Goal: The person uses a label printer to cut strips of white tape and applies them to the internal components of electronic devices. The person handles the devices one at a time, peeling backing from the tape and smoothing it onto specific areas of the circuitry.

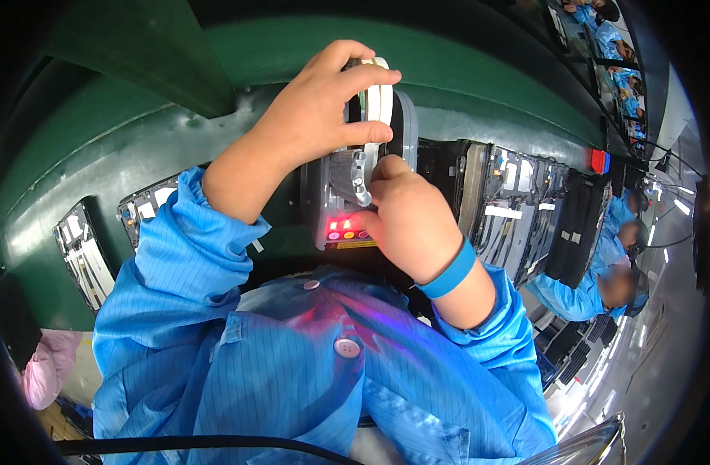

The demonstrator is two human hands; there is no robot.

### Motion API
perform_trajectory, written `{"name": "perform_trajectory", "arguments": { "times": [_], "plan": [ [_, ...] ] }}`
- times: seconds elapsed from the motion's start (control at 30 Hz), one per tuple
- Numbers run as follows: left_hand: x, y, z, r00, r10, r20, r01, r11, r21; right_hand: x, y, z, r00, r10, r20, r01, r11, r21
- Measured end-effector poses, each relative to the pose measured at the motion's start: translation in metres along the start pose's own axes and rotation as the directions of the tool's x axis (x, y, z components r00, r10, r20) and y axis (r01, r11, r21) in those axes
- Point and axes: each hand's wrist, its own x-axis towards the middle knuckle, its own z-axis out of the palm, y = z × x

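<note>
A grey tape dispenser (316, 203) stands before me, with a thick roll of white tape (381, 105) in its upper part. My left hand (308, 101) grips the roll, fingers over its top and thumb against its side. From the roll a white strip runs down beside a clear, toothed-looking part (358, 180). My right hand (417, 221) is closed at the dispenser's front, its curled fingers at the strip's lower end. Its palm and fingers hide the exact pinch. Red lit digits and small round buttons (347, 235) show beside my right thumb.
Several dark flat panels with white strips (510, 201) stand in a row at the right. Others, including a panel (85, 252), lie at the left on the green bench (41, 267). A green beam (149, 54) slants overhead. Co-workers in blue (576, 296) sit far right.
</note>
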Motion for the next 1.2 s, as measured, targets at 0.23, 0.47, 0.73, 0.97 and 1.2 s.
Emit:
{"name": "perform_trajectory", "arguments": {
  "times": [0.23,0.47,0.73,0.97,1.2],
  "plan": [
    [0.001,0.003,-0.003,0.999,-0.01,0.039,0.009,1.0,0.02,-0.003,0.003,0.013,0.998,-0.021,-0.06,0.017,0.998,-0.06],
    [-0.003,0.007,-0.006,0.996,-0.089,0.004,0.089,0.996,0.03,-0.002,0.005,0.015,0.999,0.012,-0.04,-0.014,1.0,-0.026],
    [0.008,0.015,-0.014,0.986,-0.15,0.068,0.154,0.987,-0.047,-0.006,-0.001,0.013,0.997,0.047,-0.069,-0.05,0.998,-0.046],
    [0.012,0.02,-0.012,0.993,0.01,0.118,-0.018,0.998,0.068,-0.007,0.004,0.016,0.992,-0.028,-0.126,0.025,0.999,-0.026],
    [-0.001,0.025,-0.023,0.989,0.073,-0.126,-0.082,0.995,-0.065,-0.008,0.002,0.018,0.989,0.004,-0.146,-0.006,1.0,-0.017]
  ]
}}
